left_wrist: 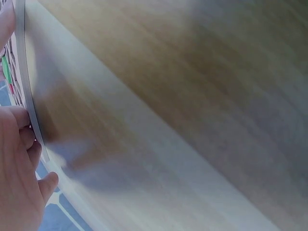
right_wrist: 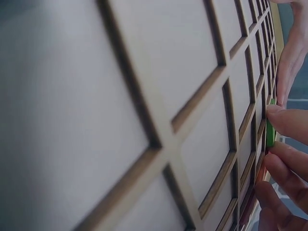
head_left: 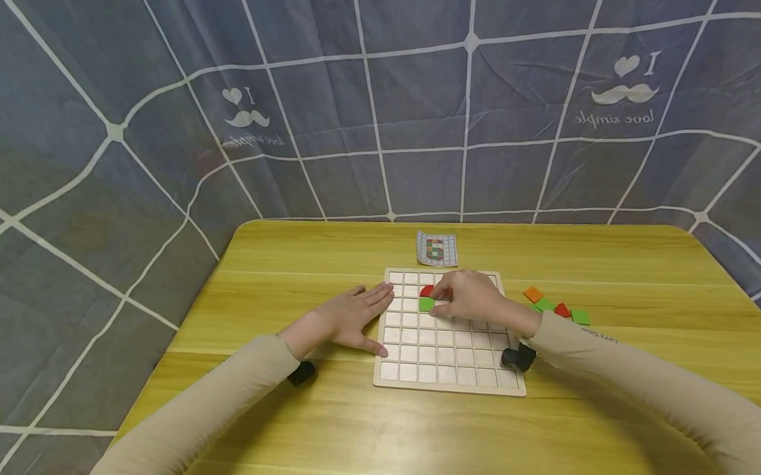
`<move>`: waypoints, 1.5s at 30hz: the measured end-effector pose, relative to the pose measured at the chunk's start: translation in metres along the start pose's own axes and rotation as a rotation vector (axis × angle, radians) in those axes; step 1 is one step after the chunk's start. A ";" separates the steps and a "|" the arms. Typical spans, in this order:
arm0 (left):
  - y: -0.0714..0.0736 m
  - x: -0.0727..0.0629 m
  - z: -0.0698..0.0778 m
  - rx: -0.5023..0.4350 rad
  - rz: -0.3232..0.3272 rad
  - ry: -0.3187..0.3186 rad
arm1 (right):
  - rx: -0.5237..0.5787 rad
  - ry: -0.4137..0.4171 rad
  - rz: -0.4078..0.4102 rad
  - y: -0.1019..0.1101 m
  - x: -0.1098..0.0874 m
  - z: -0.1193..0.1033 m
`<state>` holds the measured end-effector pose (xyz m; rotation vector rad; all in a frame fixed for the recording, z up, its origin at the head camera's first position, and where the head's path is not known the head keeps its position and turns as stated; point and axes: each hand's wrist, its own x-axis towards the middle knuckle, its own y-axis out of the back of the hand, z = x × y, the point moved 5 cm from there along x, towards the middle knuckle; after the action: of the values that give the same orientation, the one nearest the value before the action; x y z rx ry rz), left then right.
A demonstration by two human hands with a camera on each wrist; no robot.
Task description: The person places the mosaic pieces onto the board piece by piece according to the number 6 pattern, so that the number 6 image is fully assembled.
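Observation:
A wooden grid board (head_left: 416, 371) with square cells lies on the table. My right hand (head_left: 473, 295) is over its upper part and pinches a green square tile (head_left: 426, 304) between thumb and finger. In the right wrist view the green tile (right_wrist: 270, 126) stands slightly above the grid, its edge showing. A red tile with a rounded corner (head_left: 426, 290) sits in the cell just behind it, partly hidden by the fingers. My left hand (head_left: 352, 317) rests at the board's left edge, fingers stretched out, fingertips on the rim; the left wrist view catches this hand (left_wrist: 19, 163) at its side.
Behind the board lies a small printed card (head_left: 436, 249) with a coloured grid pattern. Right of the board, near my right forearm, are loose tiles: an orange one (head_left: 533, 294), a red one (head_left: 562, 310) and green ones (head_left: 580, 317). A grey curtain (head_left: 420, 110) hangs behind the table.

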<state>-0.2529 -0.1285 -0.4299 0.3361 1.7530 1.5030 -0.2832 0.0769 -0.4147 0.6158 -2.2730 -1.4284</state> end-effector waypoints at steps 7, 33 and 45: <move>0.001 0.000 0.002 0.002 -0.005 0.000 | -0.010 0.007 0.006 0.001 -0.002 0.001; 0.000 0.001 0.005 0.003 -0.007 -0.010 | 0.060 -0.001 0.091 0.020 -0.022 0.012; 0.001 -0.002 0.003 -0.020 0.004 -0.012 | 0.075 -0.042 0.171 0.036 -0.043 0.022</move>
<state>-0.2497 -0.1273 -0.4284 0.3377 1.7284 1.5170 -0.2651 0.1307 -0.3946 0.4052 -2.3580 -1.2910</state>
